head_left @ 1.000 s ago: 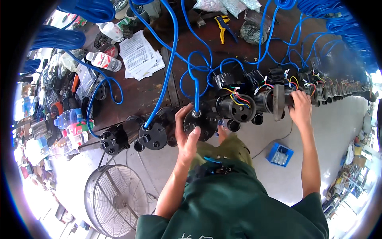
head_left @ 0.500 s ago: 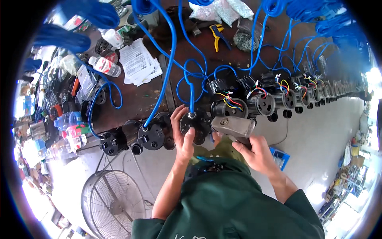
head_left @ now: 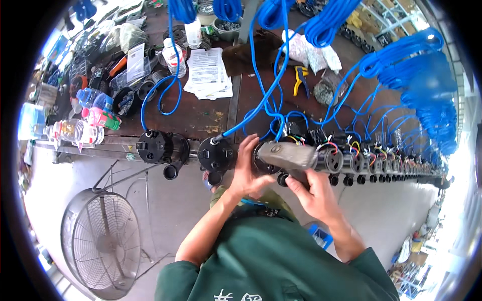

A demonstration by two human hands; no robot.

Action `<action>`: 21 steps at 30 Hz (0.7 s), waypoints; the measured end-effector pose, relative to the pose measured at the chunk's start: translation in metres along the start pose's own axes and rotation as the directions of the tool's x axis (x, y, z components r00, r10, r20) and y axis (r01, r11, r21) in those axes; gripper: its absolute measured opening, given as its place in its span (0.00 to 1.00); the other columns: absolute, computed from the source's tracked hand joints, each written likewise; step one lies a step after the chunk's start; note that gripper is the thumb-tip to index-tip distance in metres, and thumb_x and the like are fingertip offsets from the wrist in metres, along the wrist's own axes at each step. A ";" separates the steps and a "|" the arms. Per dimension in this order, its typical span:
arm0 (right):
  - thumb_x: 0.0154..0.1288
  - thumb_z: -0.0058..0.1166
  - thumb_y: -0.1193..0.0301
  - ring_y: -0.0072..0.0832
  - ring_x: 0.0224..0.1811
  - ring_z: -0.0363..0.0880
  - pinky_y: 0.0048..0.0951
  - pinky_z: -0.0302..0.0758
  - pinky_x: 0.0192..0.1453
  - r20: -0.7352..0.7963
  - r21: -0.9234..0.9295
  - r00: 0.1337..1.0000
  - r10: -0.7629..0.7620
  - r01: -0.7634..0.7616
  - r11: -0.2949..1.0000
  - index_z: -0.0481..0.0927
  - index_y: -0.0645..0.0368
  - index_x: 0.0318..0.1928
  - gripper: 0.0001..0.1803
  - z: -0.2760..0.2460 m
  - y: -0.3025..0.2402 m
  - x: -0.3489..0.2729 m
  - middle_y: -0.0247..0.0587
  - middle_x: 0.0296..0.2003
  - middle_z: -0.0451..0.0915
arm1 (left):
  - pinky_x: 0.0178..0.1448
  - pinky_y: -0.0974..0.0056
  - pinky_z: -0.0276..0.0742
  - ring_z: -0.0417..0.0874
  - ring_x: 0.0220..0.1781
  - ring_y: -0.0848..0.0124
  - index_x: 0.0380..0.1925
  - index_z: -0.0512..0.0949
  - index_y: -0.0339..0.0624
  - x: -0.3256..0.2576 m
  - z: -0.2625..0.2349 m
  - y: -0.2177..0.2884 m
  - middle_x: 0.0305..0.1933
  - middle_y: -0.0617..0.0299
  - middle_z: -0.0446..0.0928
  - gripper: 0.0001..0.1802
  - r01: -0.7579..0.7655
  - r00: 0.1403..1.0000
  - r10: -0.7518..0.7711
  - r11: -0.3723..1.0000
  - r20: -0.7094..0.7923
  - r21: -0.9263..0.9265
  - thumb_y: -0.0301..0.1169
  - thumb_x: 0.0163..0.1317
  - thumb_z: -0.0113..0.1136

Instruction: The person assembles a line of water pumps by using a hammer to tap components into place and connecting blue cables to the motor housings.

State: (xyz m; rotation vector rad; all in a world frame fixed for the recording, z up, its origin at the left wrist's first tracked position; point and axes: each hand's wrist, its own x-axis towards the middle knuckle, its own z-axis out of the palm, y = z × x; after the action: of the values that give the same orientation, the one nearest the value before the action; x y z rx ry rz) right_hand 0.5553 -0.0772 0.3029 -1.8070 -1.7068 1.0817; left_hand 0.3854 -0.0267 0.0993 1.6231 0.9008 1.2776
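My right hand (head_left: 319,198) is wrapped round the handle of a hammer (head_left: 286,155). Its broad, worn metal head lies over a round black housing (head_left: 257,159) and hides most of it. My left hand (head_left: 245,171) clasps that housing from the left, fingers along its far side and thumb stretched across the near edge. Left of this hand is a black capped housing (head_left: 216,154) with a blue cable (head_left: 251,114) coming out of its top. Farther left sits another black capped housing (head_left: 154,146), also with a blue cable.
Open housings with coloured wires (head_left: 332,159) line the bench edge to the right. Coiled blue cables (head_left: 396,60) hang above. Papers (head_left: 207,72), yellow-handled pliers (head_left: 301,80) and bottles (head_left: 103,118) lie on the bench. A large fan (head_left: 103,243) stands below left.
The whole view has shifted, bringing the bench's right-hand row round. My left thumb has moved off the housing's top to its near edge. The hammer head remains near my left hand.
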 end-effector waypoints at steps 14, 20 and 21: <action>0.78 0.60 0.66 0.26 0.20 0.74 0.34 0.70 0.27 -0.036 -0.117 0.988 -0.150 0.145 0.983 0.81 0.68 0.45 0.14 0.011 -0.009 0.008 0.41 0.22 0.80 | 0.72 0.47 0.73 0.75 0.70 0.45 0.66 0.69 0.36 -0.008 0.003 -0.014 0.69 0.44 0.71 0.60 0.026 0.998 -0.024 0.999 -0.062 0.038 0.49 0.32 0.90; 0.77 0.60 0.62 0.41 0.21 0.78 0.40 0.72 0.29 0.070 -0.250 0.996 -0.047 0.063 0.966 0.81 0.67 0.46 0.17 0.018 0.016 0.021 0.54 0.23 0.79 | 0.73 0.47 0.73 0.75 0.71 0.45 0.66 0.70 0.35 -0.006 0.004 -0.018 0.69 0.43 0.71 0.61 0.022 0.997 -0.018 0.998 -0.070 0.051 0.50 0.30 0.90; 0.77 0.60 0.62 0.41 0.21 0.77 0.40 0.72 0.29 0.103 -0.196 0.994 -0.027 0.047 0.979 0.80 0.67 0.47 0.17 0.010 0.009 0.021 0.53 0.23 0.79 | 0.73 0.47 0.73 0.74 0.71 0.45 0.66 0.70 0.35 -0.007 0.004 -0.018 0.69 0.42 0.71 0.61 0.035 0.997 -0.031 0.998 -0.072 0.052 0.50 0.30 0.90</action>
State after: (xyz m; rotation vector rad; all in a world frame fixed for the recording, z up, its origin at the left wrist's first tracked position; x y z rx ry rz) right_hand 0.5524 -0.0605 0.2852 -1.8578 -1.9616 1.0335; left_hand 0.3877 -0.0272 0.0795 1.6057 1.0083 1.3055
